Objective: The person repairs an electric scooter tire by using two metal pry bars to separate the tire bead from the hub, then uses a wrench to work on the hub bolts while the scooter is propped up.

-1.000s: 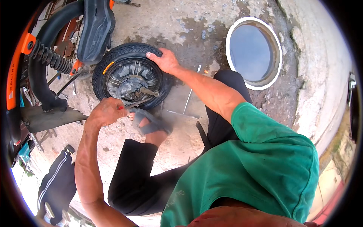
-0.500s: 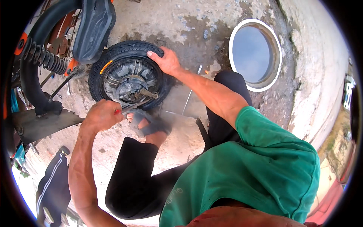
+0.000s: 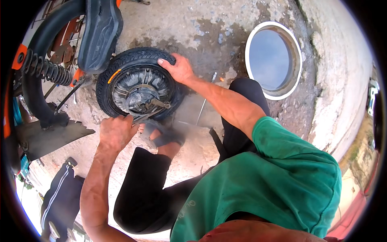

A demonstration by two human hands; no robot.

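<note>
A black tyre (image 3: 105, 90) with a yellow mark stands tilted on the ground, a dirty metal hub (image 3: 141, 94) in its middle. My right hand (image 3: 179, 69) grips the tyre's upper right edge, thumb on the sidewall and fingers out of sight behind it. At the lower rim, my left hand (image 3: 117, 132) is closed around a metal tool (image 3: 141, 117). Its handle, red half a second ago, is now covered by my fingers. Just beneath the wheel is my sandalled foot (image 3: 163, 139); its front blends with the tool and the shadow.
A round white-rimmed basin (image 3: 247, 56) of water stands at the right. A thin metal rod (image 3: 201, 109) lies by my knee. At the left are a vehicle's spring shock absorber (image 3: 50, 73), black footrest (image 3: 96, 44) and dark flap (image 3: 52, 137); below, a person's striped trouser leg (image 3: 60, 191).
My left hand has moved right and slightly down, closer against the lower rim, covering the red handle. The wheel's top has tipped slightly downward, with my right hand still on it.
</note>
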